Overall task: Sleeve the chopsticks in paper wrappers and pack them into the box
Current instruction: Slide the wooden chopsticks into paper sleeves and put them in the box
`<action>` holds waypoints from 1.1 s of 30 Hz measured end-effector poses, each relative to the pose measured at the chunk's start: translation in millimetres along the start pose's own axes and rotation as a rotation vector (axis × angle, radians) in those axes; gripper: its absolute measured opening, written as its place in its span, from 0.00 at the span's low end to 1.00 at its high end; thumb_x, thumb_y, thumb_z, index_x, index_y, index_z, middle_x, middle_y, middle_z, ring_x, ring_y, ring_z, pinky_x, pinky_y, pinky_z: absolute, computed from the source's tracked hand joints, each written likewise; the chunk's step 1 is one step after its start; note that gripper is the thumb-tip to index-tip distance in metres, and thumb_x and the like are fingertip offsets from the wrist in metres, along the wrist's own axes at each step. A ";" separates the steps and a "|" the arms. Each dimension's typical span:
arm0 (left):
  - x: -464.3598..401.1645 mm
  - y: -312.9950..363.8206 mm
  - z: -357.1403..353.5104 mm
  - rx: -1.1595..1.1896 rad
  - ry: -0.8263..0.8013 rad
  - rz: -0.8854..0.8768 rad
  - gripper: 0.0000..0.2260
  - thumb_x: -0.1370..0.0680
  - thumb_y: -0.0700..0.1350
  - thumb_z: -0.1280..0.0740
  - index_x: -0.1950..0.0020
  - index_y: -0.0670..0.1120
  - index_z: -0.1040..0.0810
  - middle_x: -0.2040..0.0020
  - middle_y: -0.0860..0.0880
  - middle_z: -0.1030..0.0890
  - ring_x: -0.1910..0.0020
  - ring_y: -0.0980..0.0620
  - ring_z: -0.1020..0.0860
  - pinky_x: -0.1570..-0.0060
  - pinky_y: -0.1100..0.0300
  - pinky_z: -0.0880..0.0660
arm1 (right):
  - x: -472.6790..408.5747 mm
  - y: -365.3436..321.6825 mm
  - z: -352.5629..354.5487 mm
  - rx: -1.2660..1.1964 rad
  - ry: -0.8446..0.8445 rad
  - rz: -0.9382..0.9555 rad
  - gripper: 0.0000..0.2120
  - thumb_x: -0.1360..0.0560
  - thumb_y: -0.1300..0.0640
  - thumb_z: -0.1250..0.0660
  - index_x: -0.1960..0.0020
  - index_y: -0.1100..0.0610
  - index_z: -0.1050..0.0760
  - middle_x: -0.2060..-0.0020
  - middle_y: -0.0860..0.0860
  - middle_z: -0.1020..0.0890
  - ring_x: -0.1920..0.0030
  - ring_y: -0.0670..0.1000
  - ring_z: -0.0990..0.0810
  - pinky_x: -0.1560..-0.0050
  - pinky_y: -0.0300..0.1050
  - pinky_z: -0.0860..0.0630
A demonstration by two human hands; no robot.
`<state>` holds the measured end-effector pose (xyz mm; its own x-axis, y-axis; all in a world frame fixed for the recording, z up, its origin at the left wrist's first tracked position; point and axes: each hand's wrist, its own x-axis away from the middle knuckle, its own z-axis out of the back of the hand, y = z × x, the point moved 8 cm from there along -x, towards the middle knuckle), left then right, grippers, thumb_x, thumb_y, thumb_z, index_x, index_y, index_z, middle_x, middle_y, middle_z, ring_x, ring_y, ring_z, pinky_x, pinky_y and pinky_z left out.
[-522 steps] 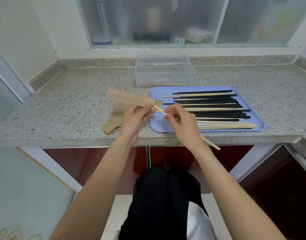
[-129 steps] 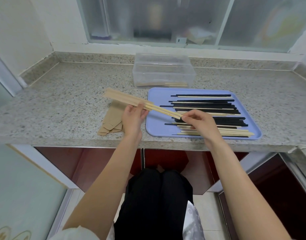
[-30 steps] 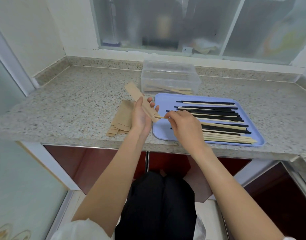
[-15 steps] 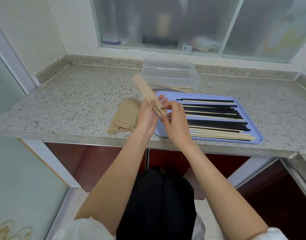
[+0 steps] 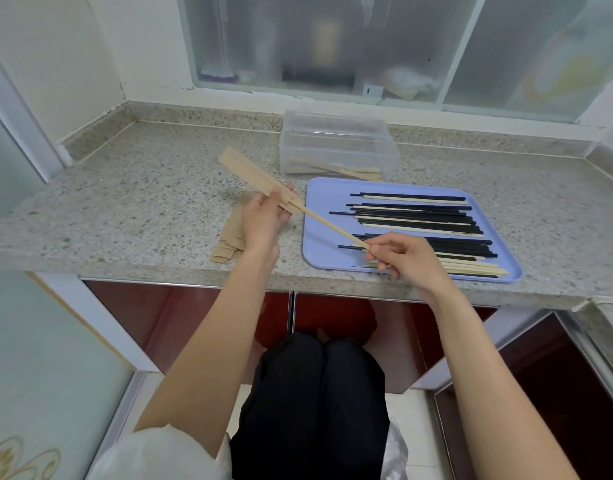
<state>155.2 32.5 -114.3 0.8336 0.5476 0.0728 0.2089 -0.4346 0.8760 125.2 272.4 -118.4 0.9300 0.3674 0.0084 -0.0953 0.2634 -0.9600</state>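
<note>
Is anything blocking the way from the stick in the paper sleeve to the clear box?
Nothing visible blocks it. The left hand holds the paper sleeve above the counter, the right hand pinches the wooden chopstick, and the clear box stands open-topped just behind, with only bare counter between.

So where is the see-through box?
In the head view, the clear box sits at the back of the counter, under the window, just behind the purple tray.

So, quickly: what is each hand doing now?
Left hand: holds the wrapper.
Right hand: pinches a chopstick entering the wrapper.
</note>
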 end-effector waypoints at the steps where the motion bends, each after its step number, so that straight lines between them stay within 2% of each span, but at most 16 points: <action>1: 2.7 -3.5 -2.4 -0.022 -0.015 0.003 0.08 0.18 0.40 0.41 0.42 0.41 0.25 0.49 0.48 0.18 0.50 0.53 0.18 0.51 0.62 0.21 | -0.6 0.7 -3.2 -0.006 0.000 -0.005 0.06 0.24 0.64 0.34 0.51 0.60 0.19 0.65 0.50 0.17 0.73 0.43 0.26 0.76 0.34 0.34; 4: 9.2 -14.7 -8.0 -0.054 -0.038 0.015 0.07 0.18 0.41 0.41 0.47 0.42 0.24 0.50 0.47 0.18 0.55 0.57 0.18 0.54 0.64 0.21 | -0.9 -1.5 -14.5 -0.028 0.002 -0.005 0.05 0.25 0.64 0.34 0.53 0.58 0.19 0.66 0.49 0.17 0.73 0.43 0.27 0.76 0.34 0.35; 7: 13.1 -22.3 -11.1 -0.071 -0.044 0.020 0.09 0.18 0.41 0.41 0.43 0.40 0.24 0.51 0.47 0.17 0.56 0.57 0.17 0.57 0.66 0.21 | -1.3 -2.4 -25.3 -0.033 0.010 0.004 0.05 0.25 0.65 0.34 0.53 0.58 0.20 0.66 0.52 0.17 0.74 0.43 0.27 0.76 0.35 0.35; 12: 20.4 -31.1 -22.0 -0.079 -0.094 0.031 0.10 0.18 0.41 0.41 0.41 0.39 0.26 0.48 0.45 0.18 0.49 0.50 0.18 0.54 0.64 0.21 | -4.6 0.5 -31.3 -0.064 0.049 0.013 0.04 0.24 0.64 0.34 0.52 0.61 0.20 0.66 0.50 0.17 0.74 0.43 0.25 0.75 0.35 0.34; 15: 25.4 -36.4 -24.2 -0.079 -0.097 0.042 0.08 0.18 0.41 0.41 0.43 0.40 0.25 0.48 0.45 0.18 0.51 0.52 0.18 0.55 0.65 0.21 | -4.0 3.7 -33.1 -0.072 0.054 0.003 0.05 0.25 0.64 0.34 0.51 0.63 0.20 0.66 0.49 0.17 0.73 0.44 0.23 0.75 0.35 0.31; 18: 23.2 -38.1 -30.6 -0.075 -0.110 0.046 0.08 0.18 0.41 0.41 0.44 0.42 0.25 0.51 0.48 0.17 0.54 0.54 0.17 0.56 0.66 0.21 | -7.5 5.2 -26.9 -0.090 0.015 0.000 0.04 0.25 0.62 0.33 0.51 0.58 0.20 0.61 0.50 0.16 0.66 0.45 0.18 0.67 0.36 0.25; 20: 21.8 -38.3 -31.6 -0.096 -0.114 0.041 0.08 0.18 0.42 0.40 0.45 0.42 0.24 0.52 0.48 0.17 0.54 0.55 0.17 0.55 0.65 0.21 | -7.3 1.2 -9.8 0.058 0.057 0.072 0.04 0.25 0.58 0.32 0.50 0.54 0.20 0.58 0.48 0.16 0.59 0.45 0.18 0.59 0.32 0.25; 22: 20.9 -40.7 -33.0 -0.125 -0.122 0.038 0.07 0.19 0.42 0.40 0.48 0.44 0.22 0.53 0.49 0.17 0.56 0.57 0.17 0.53 0.64 0.20 | -5.1 -4.2 18.7 0.335 0.170 0.161 0.04 0.25 0.58 0.32 0.51 0.53 0.20 0.60 0.45 0.17 0.58 0.44 0.20 0.58 0.29 0.28; 24: 20.9 -45.0 -33.5 -0.172 -0.142 0.034 0.07 0.19 0.43 0.40 0.48 0.44 0.22 0.54 0.49 0.17 0.56 0.57 0.17 0.50 0.61 0.20 | -3.7 -6.8 39.6 0.707 0.205 0.192 0.05 0.24 0.57 0.33 0.52 0.52 0.19 0.59 0.46 0.18 0.59 0.45 0.22 0.58 0.35 0.28; 26: 22.4 -48.5 -35.3 -0.220 -0.173 0.029 0.08 0.19 0.44 0.39 0.45 0.44 0.22 0.52 0.49 0.17 0.55 0.55 0.17 0.51 0.60 0.20 | -7.2 -0.7 50.1 0.954 0.135 0.141 0.06 0.24 0.56 0.34 0.51 0.53 0.19 0.56 0.47 0.17 0.56 0.48 0.21 0.56 0.43 0.27; 30: 24.4 -49.7 -39.1 -0.298 -0.171 0.012 0.09 0.20 0.45 0.37 0.42 0.43 0.25 0.52 0.47 0.17 0.55 0.52 0.17 0.56 0.60 0.20 | -21.6 6.0 47.9 1.032 -0.024 0.069 0.08 0.24 0.56 0.34 0.47 0.55 0.20 0.51 0.50 0.19 0.50 0.52 0.21 0.51 0.48 0.24; 33: 24.7 -49.3 -36.7 -0.310 -0.131 0.018 0.11 0.20 0.44 0.37 0.40 0.42 0.28 0.50 0.43 0.18 0.53 0.46 0.17 0.57 0.58 0.19 | -32.7 2.0 37.4 1.069 -0.129 0.093 0.09 0.23 0.56 0.36 0.45 0.54 0.22 0.49 0.49 0.20 0.50 0.51 0.22 0.53 0.47 0.25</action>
<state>146.7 93.7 -138.2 0.8987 0.4361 0.0454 0.0449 -0.1944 0.9799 81.3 294.3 -110.1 0.8646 0.5011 0.0377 -0.4822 0.8485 -0.2178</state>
